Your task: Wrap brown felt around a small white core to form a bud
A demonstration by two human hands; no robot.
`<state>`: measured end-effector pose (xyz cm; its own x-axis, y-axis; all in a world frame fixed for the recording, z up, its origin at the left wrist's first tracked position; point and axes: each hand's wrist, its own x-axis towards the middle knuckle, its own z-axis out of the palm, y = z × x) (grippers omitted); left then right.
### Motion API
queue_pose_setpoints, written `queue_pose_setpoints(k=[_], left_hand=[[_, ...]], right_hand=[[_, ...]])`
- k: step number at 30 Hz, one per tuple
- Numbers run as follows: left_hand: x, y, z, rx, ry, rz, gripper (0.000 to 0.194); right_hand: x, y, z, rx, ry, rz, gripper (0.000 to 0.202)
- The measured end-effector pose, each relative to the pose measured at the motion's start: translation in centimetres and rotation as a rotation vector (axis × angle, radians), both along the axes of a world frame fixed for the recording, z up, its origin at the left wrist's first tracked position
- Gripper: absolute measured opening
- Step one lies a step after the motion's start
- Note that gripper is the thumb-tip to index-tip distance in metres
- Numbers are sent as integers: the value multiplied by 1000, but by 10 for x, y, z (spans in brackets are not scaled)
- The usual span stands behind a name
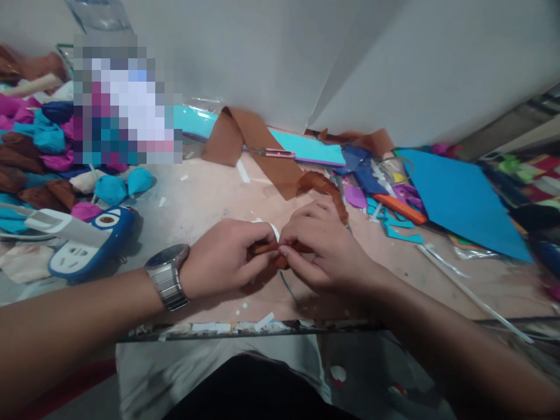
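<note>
My left hand and my right hand meet over the middle of the table, thumbs and fingers pinched together. Between them is a small piece of brown crepe paper, mostly hidden by the fingers. A curved white edge shows just above the fingertips; I cannot tell what it belongs to. Right behind my right hand lies a crumpled brown paper piece. A long folded brown strip runs back from there, with a pink craft knife on it. My left wrist wears a metal watch.
Balled blue, pink and brown paper bundles crowd the left side. A blue and white power socket with a plugged charger sits near my left arm. On the right are an orange cutter, paper scraps and a blue sheet. A pale wall stands behind.
</note>
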<state>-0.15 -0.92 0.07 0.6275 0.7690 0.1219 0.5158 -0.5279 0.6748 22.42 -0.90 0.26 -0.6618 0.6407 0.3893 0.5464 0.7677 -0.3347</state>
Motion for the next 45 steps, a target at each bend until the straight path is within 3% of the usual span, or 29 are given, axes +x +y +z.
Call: queue_pose_setpoints(k=[10,21,27,34,45], left_hand=[[0,-3,2,-38,-32,8,20],[0,0,-1,-39,-54,53,20],[1,-1,4,-192,-141,18,23],[0,0,4,-158,-137,35,25],[2,0,0,-349,-191,31,21]], right_hand=[[-1,-1,2,108,41,22,10],[2,-1,3,57,31,-32,6],[4,2,4,106,24,-30,7],[4,2,4,80,24,-50,5],[3,2,2,89,25,-72,7]])
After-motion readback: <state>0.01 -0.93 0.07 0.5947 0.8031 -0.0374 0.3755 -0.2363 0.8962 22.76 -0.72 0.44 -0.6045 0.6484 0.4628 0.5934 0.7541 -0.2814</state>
